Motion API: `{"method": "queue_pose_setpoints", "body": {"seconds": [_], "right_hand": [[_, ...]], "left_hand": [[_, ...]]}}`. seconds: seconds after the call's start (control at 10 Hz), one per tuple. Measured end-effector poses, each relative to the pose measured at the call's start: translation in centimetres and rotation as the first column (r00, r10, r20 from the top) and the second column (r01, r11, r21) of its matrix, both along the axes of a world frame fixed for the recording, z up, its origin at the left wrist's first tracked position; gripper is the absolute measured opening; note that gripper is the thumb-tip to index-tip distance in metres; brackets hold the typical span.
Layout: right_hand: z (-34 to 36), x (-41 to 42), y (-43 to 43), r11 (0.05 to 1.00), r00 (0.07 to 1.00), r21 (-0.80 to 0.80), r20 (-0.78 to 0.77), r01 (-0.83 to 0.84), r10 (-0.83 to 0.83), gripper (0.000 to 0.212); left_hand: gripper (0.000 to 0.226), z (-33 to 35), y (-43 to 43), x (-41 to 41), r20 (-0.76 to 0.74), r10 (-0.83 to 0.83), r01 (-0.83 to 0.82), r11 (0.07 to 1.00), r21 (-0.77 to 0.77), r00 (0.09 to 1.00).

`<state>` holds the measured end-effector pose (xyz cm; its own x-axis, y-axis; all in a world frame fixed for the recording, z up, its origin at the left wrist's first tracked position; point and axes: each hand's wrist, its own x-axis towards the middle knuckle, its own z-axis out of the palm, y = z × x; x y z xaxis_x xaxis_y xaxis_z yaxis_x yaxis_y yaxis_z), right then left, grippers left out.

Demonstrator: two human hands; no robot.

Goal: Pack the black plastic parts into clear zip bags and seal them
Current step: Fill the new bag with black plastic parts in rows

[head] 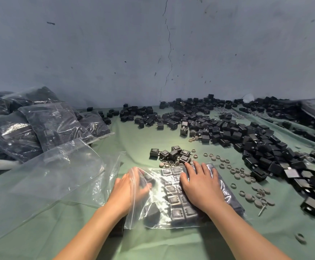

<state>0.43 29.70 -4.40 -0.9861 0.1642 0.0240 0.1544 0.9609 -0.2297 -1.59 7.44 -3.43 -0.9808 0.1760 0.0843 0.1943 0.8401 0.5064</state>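
Head view: zip bag (159,223), black parts (173,200) rowed inside; right hand (199,186) flat atop; left hand (123,187) grip unclear.

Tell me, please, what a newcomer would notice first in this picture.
The eye goes first to the bottom centre: the right hand lies flat on a clear zip bag holding rows of black parts, and the left hand is at its open end. Next comes the wide heap of loose parts on the right, then the pile of filled bags on the left.
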Motion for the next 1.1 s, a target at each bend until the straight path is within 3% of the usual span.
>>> {"method": "queue_pose_setpoints", "body": {"seconds": [0.1,0.2,0.4,0.6,0.8,1.0,1.1], "right_hand": [[0.0,0.1,0.0,1.0,1.0,-0.004,-0.002,-0.001,0.001,0.061],[0.0,0.1,0.0,1.0,1.0,-0.008,-0.004,-0.002,0.002,0.061],[0.0,0.0,0.0,1.0,1.0,-0.003,-0.001,-0.001,0.001,0.061],[0.0,-0.1,0.0,1.0,1.0,-0.005,0.0,0.002,-0.002,0.061],[0.0,-0.1,0.1,1.0,1.0,-0.002,-0.005,0.001,-0.001,0.061],[0.0,0.1,0.0,1.0,1.0,0.002,-0.004,-0.002,0.002,0.061],[0.1,0.1,0.0,1.0,1.0,0.009,-0.005,-0.002,0.002,0.061]], "left_hand": [[0.031,-0.2,0.1,0.2,-0.001,0.044,-0.044,0.999,-0.027,0.999],[0.017,-0.2,-0.1,0.0,0.024,0.064,-0.065,0.998,0.002,0.998],[0.024,-0.4,0.1,0.2,-0.03,0.04,-0.04,0.999,-0.007,0.999],[0.011,-0.3,-0.3,0.0,0.013,0.046,-0.047,0.997,0.062,0.999],[0.01,-0.5,-0.9,-0.5,0.005,-0.077,0.076,0.991,0.108,0.997],[0.003,-1.0,-0.9,-0.8,-0.024,-0.098,0.098,0.994,0.037,0.995],[0.015,-1.2,-0.8,-1.1,-0.061,-0.166,0.165,0.986,-0.011,0.984]]}}
